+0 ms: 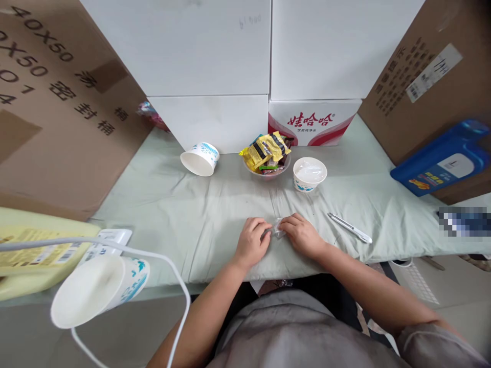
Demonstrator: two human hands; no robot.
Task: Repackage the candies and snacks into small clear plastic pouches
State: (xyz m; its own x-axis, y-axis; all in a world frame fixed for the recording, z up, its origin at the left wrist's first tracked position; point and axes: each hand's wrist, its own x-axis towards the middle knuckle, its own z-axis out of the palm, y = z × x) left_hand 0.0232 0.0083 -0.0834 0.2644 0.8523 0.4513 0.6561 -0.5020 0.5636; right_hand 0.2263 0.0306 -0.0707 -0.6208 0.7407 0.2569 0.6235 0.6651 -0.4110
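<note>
In the head view, a small clear wrapper [278, 234] is held low over the bench [215, 204], close to its near edge. It is pinched by the fingertips of the right hand [303, 236], which are bent down over it. By the left hand [251, 243], a small dark piece [265, 233] is pinched between thumb and bent fingers, just beside the wrapper; what it is cannot be told at this size. The two hands are kept near each other.

Beyond them, a bowl [268, 177] is filled with wrapped snacks [268, 148], with yellow packets on top. It is flanked on the right by an upright cup [305, 187], in which clear plastic [311, 171] is seen, and on the left by a tipped cup [197, 161]. A pen [350, 228] is laid to the right of the right hand.

The back is closed off by white boxes [215, 122], one marked in red. Brown cartons [69, 117] are placed at both sides, and a blue bottle [433, 163] is set against the right one. At lower left, a yellow bottle [42, 255], a tilted cup [97, 291] and a white cable [187, 296] are seen.
</note>
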